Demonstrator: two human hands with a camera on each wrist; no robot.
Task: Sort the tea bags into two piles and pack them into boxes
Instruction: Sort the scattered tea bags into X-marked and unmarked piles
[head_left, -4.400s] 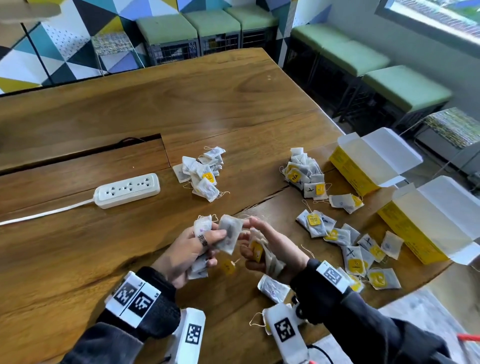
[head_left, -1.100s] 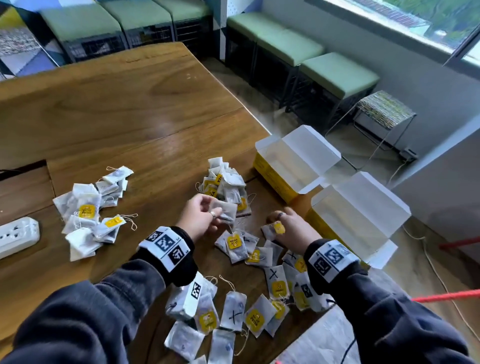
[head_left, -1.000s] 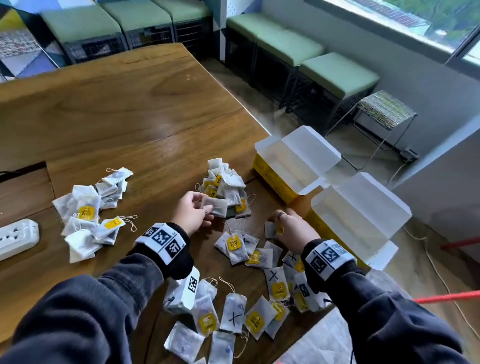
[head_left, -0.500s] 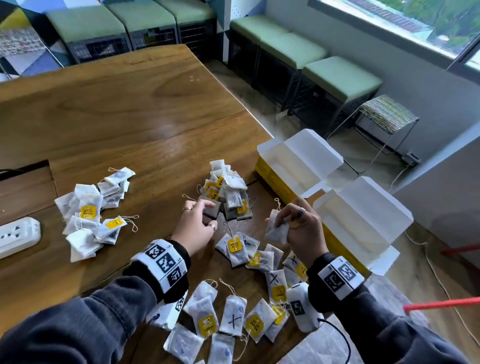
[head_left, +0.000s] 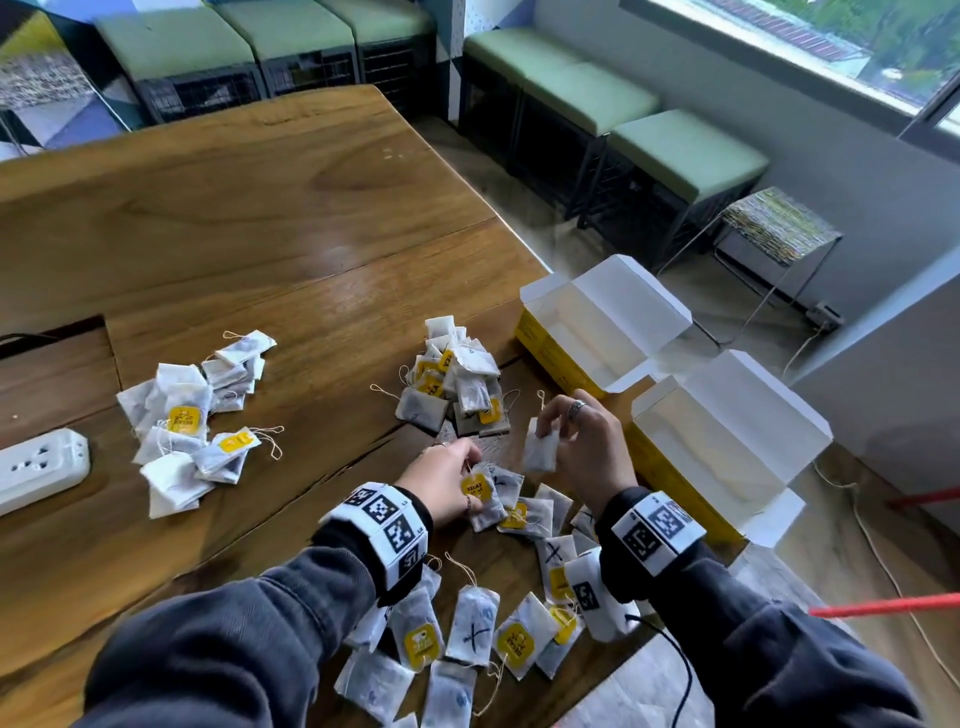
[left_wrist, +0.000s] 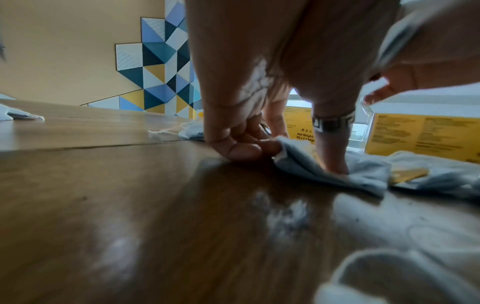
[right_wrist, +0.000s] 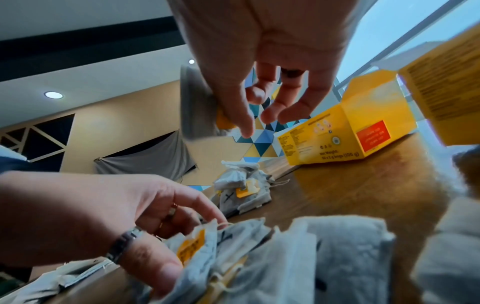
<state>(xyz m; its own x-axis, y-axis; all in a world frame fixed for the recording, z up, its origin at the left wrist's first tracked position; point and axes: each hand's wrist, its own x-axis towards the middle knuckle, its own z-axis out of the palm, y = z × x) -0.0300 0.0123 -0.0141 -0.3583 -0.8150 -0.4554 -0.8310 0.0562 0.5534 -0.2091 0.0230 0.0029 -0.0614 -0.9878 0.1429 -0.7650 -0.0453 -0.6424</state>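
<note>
Loose tea bags lie scattered at the table's near edge. One sorted pile sits at the left and another pile in the middle. Two open yellow boxes stand at the right, and I see nothing in them. My left hand is low on the table and pinches the edge of a yellow-tagged tea bag among the loose ones. My right hand is raised above the loose bags, holding a tea bag between thumb and fingers.
A white power strip lies at the far left. The table edge runs close behind the boxes on the right, with green stools and a red cord beyond it. Bare wood stretches across the far half of the table.
My left hand has drawn back from the middle pile to the loose bags and taken hold of one. My right hand has lifted a bag off the table and keeps it raised.
</note>
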